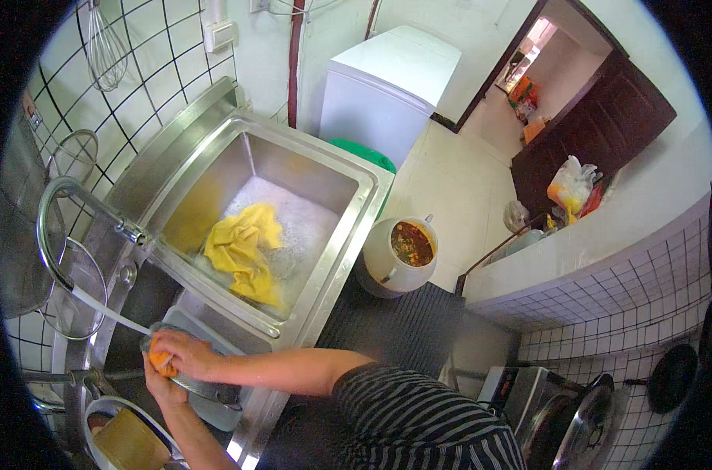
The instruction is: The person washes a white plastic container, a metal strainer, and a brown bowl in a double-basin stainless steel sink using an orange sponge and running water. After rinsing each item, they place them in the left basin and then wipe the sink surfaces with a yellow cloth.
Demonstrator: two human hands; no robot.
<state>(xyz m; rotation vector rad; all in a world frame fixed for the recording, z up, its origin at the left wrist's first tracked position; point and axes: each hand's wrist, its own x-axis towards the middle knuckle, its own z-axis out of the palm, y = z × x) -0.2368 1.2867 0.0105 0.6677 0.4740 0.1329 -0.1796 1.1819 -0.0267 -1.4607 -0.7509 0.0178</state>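
My right hand (191, 354) presses a crumpled orange cloth or sponge (163, 361) against a shiny, see-through or metal vessel (210, 388). My left hand (166, 390) grips the same vessel from below; the arm and fingers hide much of its shape. From the curved faucet (49, 241), a pale stream of water (112, 314) runs down onto the vessel's end. Under my hands, a grey plastic tub (217, 411) sits in the near sink basin. A wet yellow cloth (247, 249) lies in suds in the far stainless-steel basin (309, 176).
A pot holding a brown sponge-like block (129, 440) stands at lower left. Strainers (76, 155) and a whisk (104, 56) hang by the tiled wall. A white pot of reddish food (400, 264) is beside the sink, near a white chest freezer (391, 76).
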